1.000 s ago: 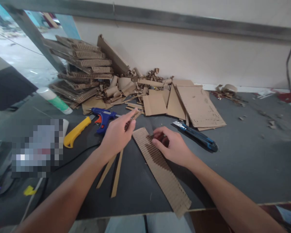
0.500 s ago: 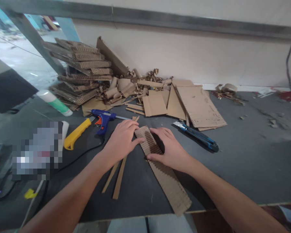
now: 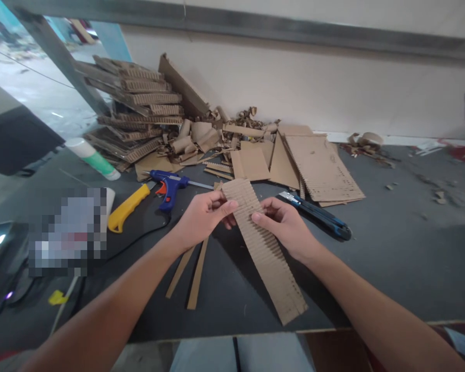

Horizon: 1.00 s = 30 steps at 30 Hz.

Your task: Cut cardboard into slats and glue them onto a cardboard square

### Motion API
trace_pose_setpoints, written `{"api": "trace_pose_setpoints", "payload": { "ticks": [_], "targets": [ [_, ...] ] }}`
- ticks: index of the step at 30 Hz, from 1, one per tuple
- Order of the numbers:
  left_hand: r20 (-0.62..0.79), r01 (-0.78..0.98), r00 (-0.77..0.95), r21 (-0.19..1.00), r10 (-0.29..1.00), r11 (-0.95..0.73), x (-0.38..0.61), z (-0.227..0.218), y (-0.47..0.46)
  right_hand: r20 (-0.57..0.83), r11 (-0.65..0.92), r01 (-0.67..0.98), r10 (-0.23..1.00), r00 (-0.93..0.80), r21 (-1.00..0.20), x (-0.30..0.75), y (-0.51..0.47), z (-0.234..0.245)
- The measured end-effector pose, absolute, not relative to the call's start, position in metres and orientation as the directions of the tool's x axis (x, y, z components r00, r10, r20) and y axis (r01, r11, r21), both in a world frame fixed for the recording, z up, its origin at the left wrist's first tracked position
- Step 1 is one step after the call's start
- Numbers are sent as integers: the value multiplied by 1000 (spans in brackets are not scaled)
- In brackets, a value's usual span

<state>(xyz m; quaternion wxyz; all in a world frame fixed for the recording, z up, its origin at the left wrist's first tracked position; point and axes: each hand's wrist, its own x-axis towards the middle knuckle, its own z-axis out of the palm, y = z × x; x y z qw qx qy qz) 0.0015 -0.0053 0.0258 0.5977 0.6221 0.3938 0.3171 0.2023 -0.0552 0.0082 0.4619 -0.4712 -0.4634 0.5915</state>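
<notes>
A long strip of corrugated cardboard (image 3: 273, 263) is held at its far end, which is raised off the table, while its near end points toward the table's front edge. My left hand (image 3: 205, 217) pinches the strip's far left edge, thumb on top and fingers underneath. On the opposite edge, my right hand (image 3: 289, 227) grips it in the same way, a little nearer to me. Two thin cardboard strips (image 3: 197, 276) lie below my left hand. A blue glue gun (image 3: 169, 187) rests to the left, and a utility knife (image 3: 318, 216) lies right of my right hand.
A yellow-handled tool (image 3: 128, 208) and a white and green tube (image 3: 93, 159) lie on the left. At the back are stacked cardboard pieces (image 3: 151, 98), curled scraps (image 3: 201, 137) and flat corrugated sheets (image 3: 321, 165). A black cord (image 3: 139, 240) crosses the table at left.
The cardboard strip's far end has come up off the table. Both hands have closed on its edges, where they were resting around it before.
</notes>
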Motion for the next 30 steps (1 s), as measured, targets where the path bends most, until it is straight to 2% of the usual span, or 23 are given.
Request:
{"api": "trace_pose_setpoints", "payload": {
  "ticks": [5,9,13,18,30],
  "targets": [
    [-83,-19,500,994,862,107,5,21,-7,-170,-237,-264,952,-255,-935,201,-59,7],
    [-101,-72,506,985,857,159,6,18,-7,-133,-239,-289,930,-342,-927,200,-61,4],
    [-103,-83,507,982,856,167,7,18,-9,-98,-181,-264,950,-298,-947,200,-60,4],
    [-110,-14,606,989,788,148,7,23,-11,-78,-139,-302,975,-208,-943,203,-56,2],
    [-138,-73,650,968,747,242,6,21,-11,-95,-258,-391,916,-390,-883,202,-58,6]
  ]
}}
